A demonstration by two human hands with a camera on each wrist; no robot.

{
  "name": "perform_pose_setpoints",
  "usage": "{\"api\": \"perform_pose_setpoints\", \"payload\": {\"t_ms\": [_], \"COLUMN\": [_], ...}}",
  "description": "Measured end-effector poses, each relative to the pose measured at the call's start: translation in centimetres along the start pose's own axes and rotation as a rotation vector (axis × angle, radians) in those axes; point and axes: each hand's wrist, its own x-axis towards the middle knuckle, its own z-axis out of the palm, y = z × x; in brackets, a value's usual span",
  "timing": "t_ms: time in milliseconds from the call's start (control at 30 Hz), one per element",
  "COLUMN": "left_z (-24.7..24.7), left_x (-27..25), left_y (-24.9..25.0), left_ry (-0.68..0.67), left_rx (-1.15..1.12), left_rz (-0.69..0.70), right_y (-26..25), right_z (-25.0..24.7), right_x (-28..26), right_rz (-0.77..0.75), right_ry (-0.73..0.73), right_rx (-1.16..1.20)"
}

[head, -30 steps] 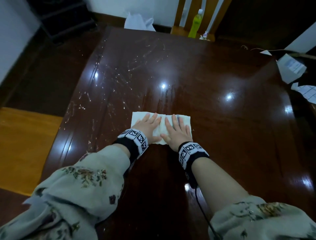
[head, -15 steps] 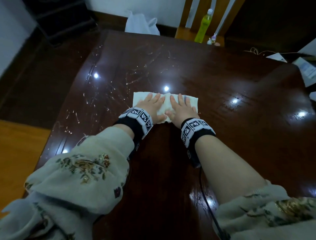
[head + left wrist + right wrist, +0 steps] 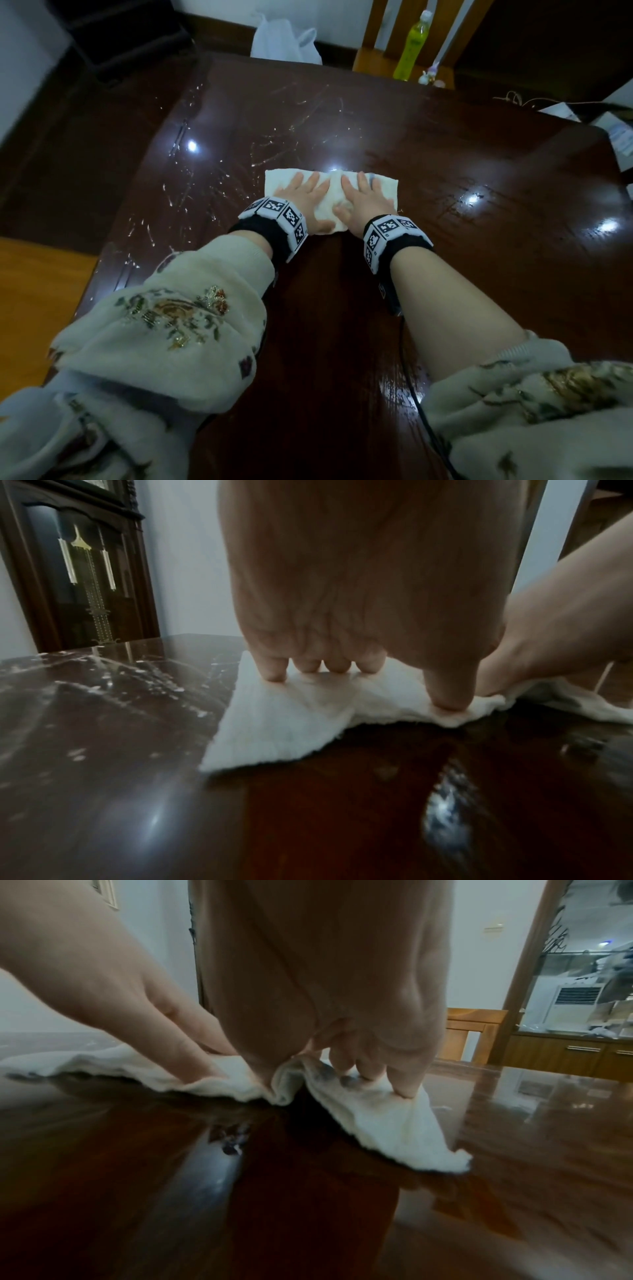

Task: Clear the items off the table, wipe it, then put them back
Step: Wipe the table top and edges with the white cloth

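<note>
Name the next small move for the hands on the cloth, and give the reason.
Probably push the cloth farther forward and leftward: both the left hand and right hand press it flat, and whitish streaks cover the table beyond and left of it.

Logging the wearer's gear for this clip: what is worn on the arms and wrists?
Each wrist carries a black band ringed with white blocks printed with black square tag markers: left wrist band, right wrist band. A thin black cable trails from the right band along the forearm. Loose pale sleeves with gold and brown floral embroidery are pushed up; the right forearm is bare.
</note>
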Motion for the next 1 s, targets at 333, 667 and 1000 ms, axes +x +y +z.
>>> {"api": "perform_pose_setpoints", "payload": {"t_ms": [333,667,1000], "left_z": [4.2,11.0,17.0], "left_x": [-6.1,-16.5,-25.9], "left_y": [0.4,1.2,1.6], "left_ry": [-0.036,-0.105,-0.144], "left_rx": [0.043,0.033,0.037], "left_rz": [-0.048,-0.058,-0.02], "right_y": [-0.3,-1.9,-3.6], "right_z": [3.2,9.8,16.0], "right_x": [-6.2,-16.8,-26.0], "right_rz": [-0.045,-0.095,-0.045], "right_ry": [-0.052,-0.101,-0.109], "right_rx": [-0.042,-0.065,-0.033]}}
